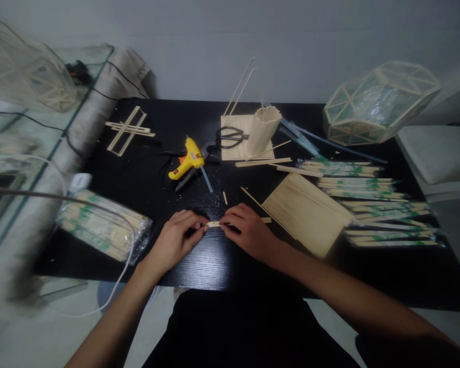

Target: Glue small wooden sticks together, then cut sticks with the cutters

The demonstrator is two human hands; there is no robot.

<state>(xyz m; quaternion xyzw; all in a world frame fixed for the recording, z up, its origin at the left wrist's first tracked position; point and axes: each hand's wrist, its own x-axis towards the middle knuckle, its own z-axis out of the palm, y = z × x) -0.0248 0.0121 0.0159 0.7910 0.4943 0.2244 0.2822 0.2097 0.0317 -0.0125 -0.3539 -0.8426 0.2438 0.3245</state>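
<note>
A short bundle of thin wooden sticks (213, 224) lies level just above or on the black table, in front of my body. My left hand (179, 236) pinches its left end between thumb and fingertips. My right hand (249, 234) pinches it a little further right, and the sticks' other end sticks out past that hand. A small stick offcut (225, 198) lies just beyond my fingers. Farther back rests a yellow glue gun (191, 157) with a clear glue stick in it, partly over a dark-jawed tool (186, 180).
A wooden slat panel (310, 214) and wrapped chopsticks (391, 237) lie right; another wrapped pack (99, 225) lies left. Behind stand a stick-built cup (264, 132) and black-handled scissors (232, 137). A faceted frame (379, 102) sits back right, crossed sticks (128, 130) back left. A white cable (118, 286) hangs left.
</note>
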